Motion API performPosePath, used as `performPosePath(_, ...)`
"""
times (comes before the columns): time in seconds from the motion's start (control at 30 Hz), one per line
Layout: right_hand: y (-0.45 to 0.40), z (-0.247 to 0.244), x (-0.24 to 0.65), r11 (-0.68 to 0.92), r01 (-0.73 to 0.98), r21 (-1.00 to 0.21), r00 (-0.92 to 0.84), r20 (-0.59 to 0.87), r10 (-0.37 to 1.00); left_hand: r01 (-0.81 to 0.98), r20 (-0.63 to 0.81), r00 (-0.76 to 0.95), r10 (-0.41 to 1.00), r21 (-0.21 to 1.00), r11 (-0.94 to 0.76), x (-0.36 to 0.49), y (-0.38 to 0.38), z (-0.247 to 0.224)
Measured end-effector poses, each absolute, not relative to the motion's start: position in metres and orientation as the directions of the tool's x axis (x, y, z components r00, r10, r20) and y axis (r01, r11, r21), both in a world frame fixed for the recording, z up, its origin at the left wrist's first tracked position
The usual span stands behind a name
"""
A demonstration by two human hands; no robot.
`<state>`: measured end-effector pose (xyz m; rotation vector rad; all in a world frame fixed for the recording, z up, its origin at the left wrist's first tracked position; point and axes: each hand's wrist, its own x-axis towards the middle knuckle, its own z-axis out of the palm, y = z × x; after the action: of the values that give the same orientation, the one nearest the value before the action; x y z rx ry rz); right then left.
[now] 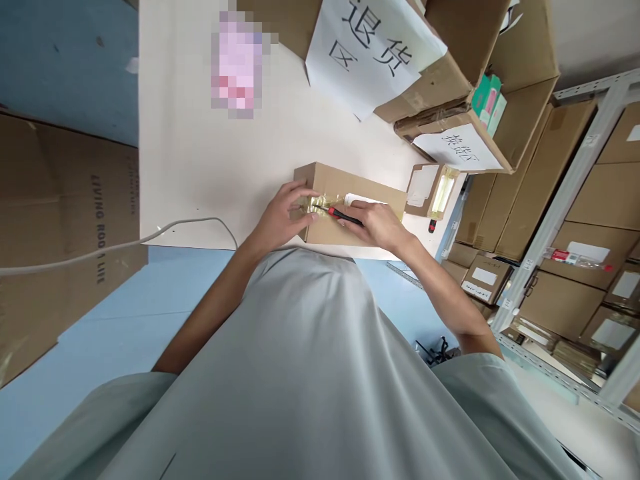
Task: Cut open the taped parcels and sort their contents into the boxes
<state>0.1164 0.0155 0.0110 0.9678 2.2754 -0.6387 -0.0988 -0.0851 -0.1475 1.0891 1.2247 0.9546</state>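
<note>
So, long cardboard box (357, 183) is lying flat on the worktop (200, 167), close to the wearer's edge, with a smaller carton (434, 187) sitting just beside its right end. Left hand (281, 217) is spreading over the left end, fingers and thumb apart in a loose C, touching the box rather than clamping it. Right hand (383, 225) is closing around the red-and-black handle of a slim tool (337, 213), tip pointing at the tape near the left end.

Handling, my read: weight isn't showing, contents are hidden, so can't call heavy or light, or fragile. Walls are looking stiff, corners probably giving a bit if squeezed. Bare card should be offering decent friction; glossy tape is likely the slippery patch. Best hold: opposite long sides near the middle for lifting, or the left end for steadying, fingers clear of the tip.

Looks: plain brown, straight-edged, longer than wide. Clear yellowish tape (327, 200) is wrinkling and shining at the left end. White label (357, 199) is showing on top, right hand partly covering it.
</note>
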Motion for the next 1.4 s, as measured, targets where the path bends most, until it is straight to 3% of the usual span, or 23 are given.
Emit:
performPosePath(0.33, 0.018, 0.025, 0.099, 0.692, 0.715, -0.105, -0.529, -0.728, 0.436, -0.068, -0.246, 0.076, 0.966, 0.966, 0.251, -0.096, -0.087, -0.147)
performPosePath(0.93, 0.017, 0.017, 0.085, 0.786, 0.613, -0.076, -0.584, -0.714, 0.387, -0.088, -0.279, -0.037, 0.960, 0.958, 0.275, -0.085, -0.093, -0.143)
performPosePath(1.23, 0.033, 0.030, 0.190, 0.751, 0.658, 0.055, -0.446, -0.775, 0.447, -0.115, -0.355, -0.144, 0.924, 0.933, 0.341, -0.073, -0.094, -0.130)
performPosePath(1.4, 0.029, 0.032, 0.240, 0.726, 0.686, 0.056, -0.426, -0.778, 0.462, -0.060, -0.377, -0.191, 0.906, 0.926, 0.372, -0.047, -0.092, -0.127)
